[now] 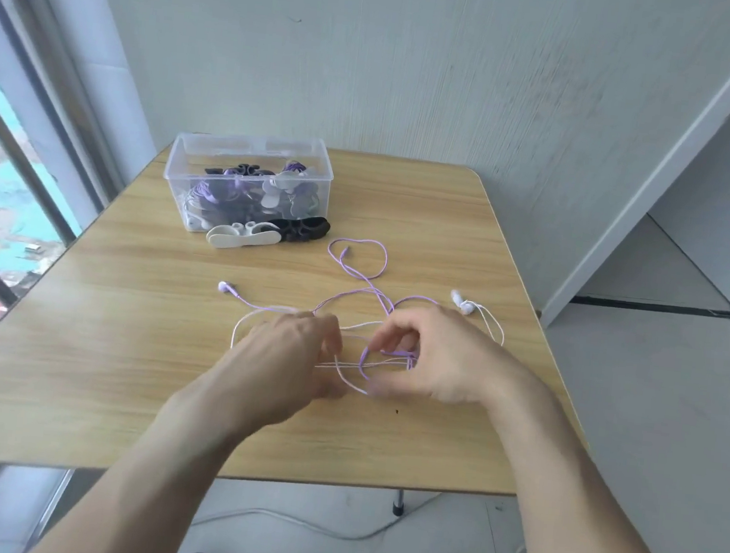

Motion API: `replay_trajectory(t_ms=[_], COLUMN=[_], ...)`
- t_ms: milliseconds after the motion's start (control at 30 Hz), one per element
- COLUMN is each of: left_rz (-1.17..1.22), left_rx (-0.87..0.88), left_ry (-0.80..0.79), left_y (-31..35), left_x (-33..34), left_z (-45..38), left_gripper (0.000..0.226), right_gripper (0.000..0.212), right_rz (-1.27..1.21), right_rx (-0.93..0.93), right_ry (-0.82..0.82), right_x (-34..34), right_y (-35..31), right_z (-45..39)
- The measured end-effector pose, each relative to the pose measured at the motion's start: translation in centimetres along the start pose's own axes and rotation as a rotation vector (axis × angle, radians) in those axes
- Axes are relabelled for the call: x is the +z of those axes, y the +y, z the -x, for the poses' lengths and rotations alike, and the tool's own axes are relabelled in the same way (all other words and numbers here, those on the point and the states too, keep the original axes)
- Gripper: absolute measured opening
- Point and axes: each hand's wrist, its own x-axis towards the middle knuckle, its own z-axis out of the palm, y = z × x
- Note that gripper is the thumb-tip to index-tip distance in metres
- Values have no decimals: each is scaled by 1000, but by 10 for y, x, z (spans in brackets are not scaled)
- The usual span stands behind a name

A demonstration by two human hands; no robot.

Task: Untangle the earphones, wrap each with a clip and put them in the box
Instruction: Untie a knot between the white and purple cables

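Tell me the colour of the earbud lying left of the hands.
Purple; the earbud shows clearly in the head view, on the table.

We see two sets of earphones tangled on the table: a purple cord (357,271) looping away toward the box, its plug end inside the loop, one purple earbud (224,286) lying out to the left, and a white cord (491,323) with a white earbud (459,302) lying out to the right. Their strands cross in a knot (383,359) at the middle. The clear plastic box (249,160) stands open at the far left, holding wrapped purple and white earphones. A white clip (243,236) and a black clip (303,227) lie just in front of it.
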Motion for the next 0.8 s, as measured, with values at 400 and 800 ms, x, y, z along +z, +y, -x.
replay_trajectory(t_ms=[400,800], left_rz=[574,1262], left_rx=[-118,-429], left_ry=[369,1070], left_y=[-13,-56], left_x=[-25,-54], left_z=[-6,-6], left_gripper=[20,11], right_gripper=[8,15], right_rz=[121,29], right_rx=[-44,178], right_ry=[237,781], right_x=[5,-32], right_y=[8,43], right_z=[-12,-13])
